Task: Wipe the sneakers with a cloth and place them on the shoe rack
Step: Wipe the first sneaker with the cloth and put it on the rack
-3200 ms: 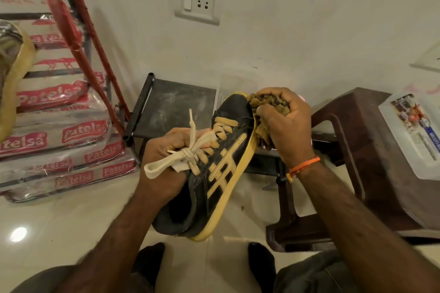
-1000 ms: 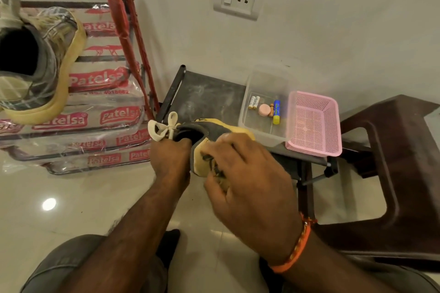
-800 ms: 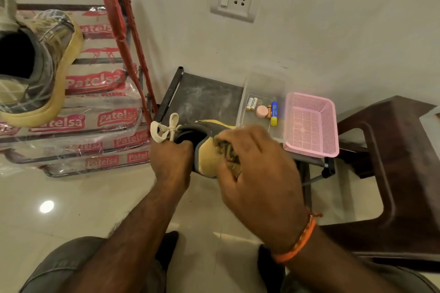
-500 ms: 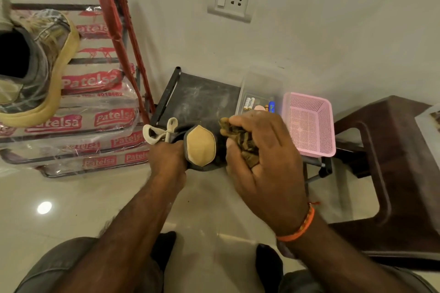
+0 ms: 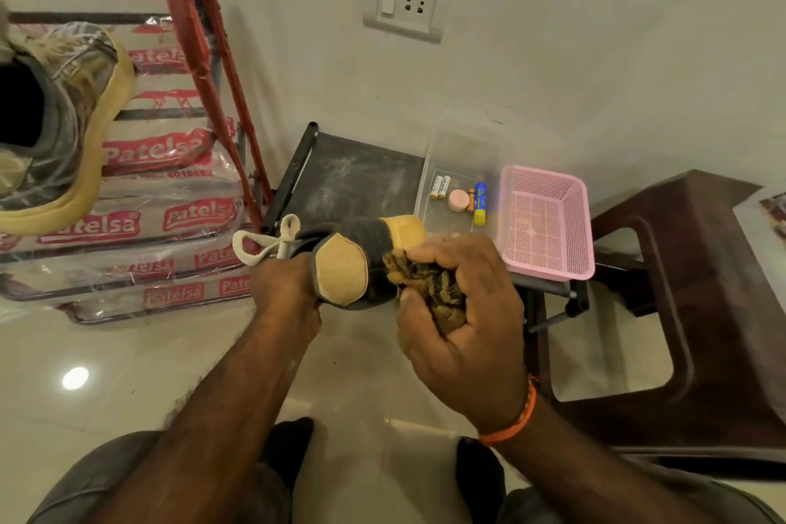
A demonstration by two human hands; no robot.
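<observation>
A black sneaker (image 5: 353, 264) with tan heel patch, yellow sole edge and cream laces is held in mid-air, heel toward me. My left hand (image 5: 283, 285) grips it at the collar, on its left side. My right hand (image 5: 461, 311) clutches a bunched brown cloth (image 5: 429, 289) against the sneaker's right side. A second sneaker (image 5: 55, 128), grey-black with a yellow sole, sits on the red shoe rack (image 5: 204, 43) at the far left, under clear plastic wrap.
A low black table (image 5: 357, 179) by the wall carries a clear box (image 5: 459, 183) with batteries and a pink basket (image 5: 546, 221). A dark brown stool (image 5: 697, 311) stands on the right. Wrapped "Patelsa" packs (image 5: 127, 221) are stacked beneath the rack. The floor is glossy tile.
The sneaker has turned from side-on to heel-on toward me. My right hand with the cloth slid from over the heel to the shoe's right side.
</observation>
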